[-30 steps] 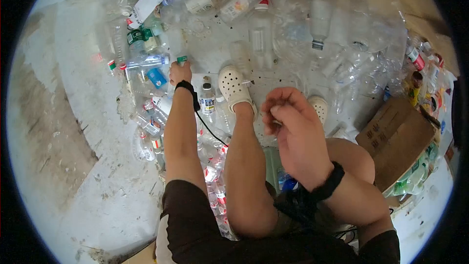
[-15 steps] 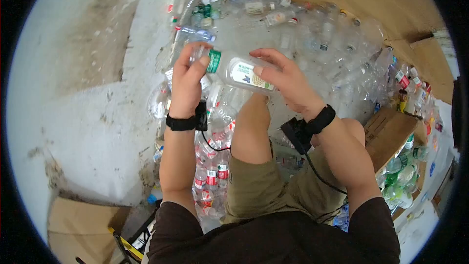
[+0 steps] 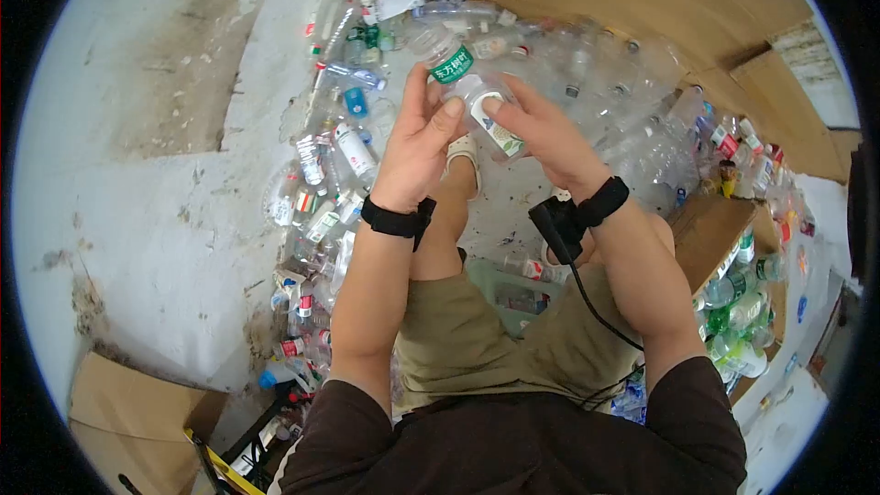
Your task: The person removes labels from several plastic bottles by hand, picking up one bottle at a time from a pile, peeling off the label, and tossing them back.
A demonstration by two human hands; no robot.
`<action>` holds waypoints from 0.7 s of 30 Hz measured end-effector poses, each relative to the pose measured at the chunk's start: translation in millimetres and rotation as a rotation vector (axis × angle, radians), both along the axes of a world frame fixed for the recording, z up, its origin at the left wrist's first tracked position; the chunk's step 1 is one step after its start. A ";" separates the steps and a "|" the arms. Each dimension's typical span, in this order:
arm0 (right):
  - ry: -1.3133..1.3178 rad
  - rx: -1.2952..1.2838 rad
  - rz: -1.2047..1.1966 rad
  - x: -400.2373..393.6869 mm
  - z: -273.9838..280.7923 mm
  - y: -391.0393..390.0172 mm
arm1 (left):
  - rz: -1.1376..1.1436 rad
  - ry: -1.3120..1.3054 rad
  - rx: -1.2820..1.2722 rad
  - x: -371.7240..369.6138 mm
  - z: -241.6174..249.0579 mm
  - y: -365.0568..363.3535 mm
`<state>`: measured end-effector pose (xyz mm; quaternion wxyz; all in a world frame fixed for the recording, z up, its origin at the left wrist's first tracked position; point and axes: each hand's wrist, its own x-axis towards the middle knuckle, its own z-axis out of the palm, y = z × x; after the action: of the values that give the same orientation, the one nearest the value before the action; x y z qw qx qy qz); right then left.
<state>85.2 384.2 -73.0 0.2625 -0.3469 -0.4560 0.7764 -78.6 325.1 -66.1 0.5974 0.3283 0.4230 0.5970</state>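
A clear plastic bottle (image 3: 469, 92) with a green label band and a white label is held in front of me, tilted, between both hands. My left hand (image 3: 423, 128) grips its left side below the green band, thumb on the plastic. My right hand (image 3: 541, 133) holds the lower right part, its thumb pressed on the white label. Black straps are on both wrists, and a black device hangs at the right one.
Many clear bottles (image 3: 587, 73) lie on the floor ahead and at the left. A cardboard box (image 3: 720, 234) and green bottles (image 3: 747, 312) are at the right. More cardboard (image 3: 137, 412) lies lower left. A pale green bin (image 3: 500, 298) sits between my legs.
The bottle has turned from nearly level to a steeper tilt, its green-banded end now pointing away from me. My left hand has moved right, closer to my right hand. The view has shifted, and my legs have moved.
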 end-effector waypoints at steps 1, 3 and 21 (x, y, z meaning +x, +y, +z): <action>-0.038 0.024 -0.008 3.3 0.4 1.5 | -0.008 0.045 -0.009 2.7 -1.3 2.3; -0.082 0.044 -0.040 7.8 -0.3 2.8 | 0.026 0.096 -0.034 12.3 -5.7 6.8; 0.349 0.013 -0.591 211.5 50.9 -123.1 | 0.352 0.415 -0.348 -52.4 18.0 -198.8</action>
<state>296.7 261.1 -22.1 0.5523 -0.3242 -0.2888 0.7116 -131.0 126.3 -48.1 0.4332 0.2575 0.6817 0.5303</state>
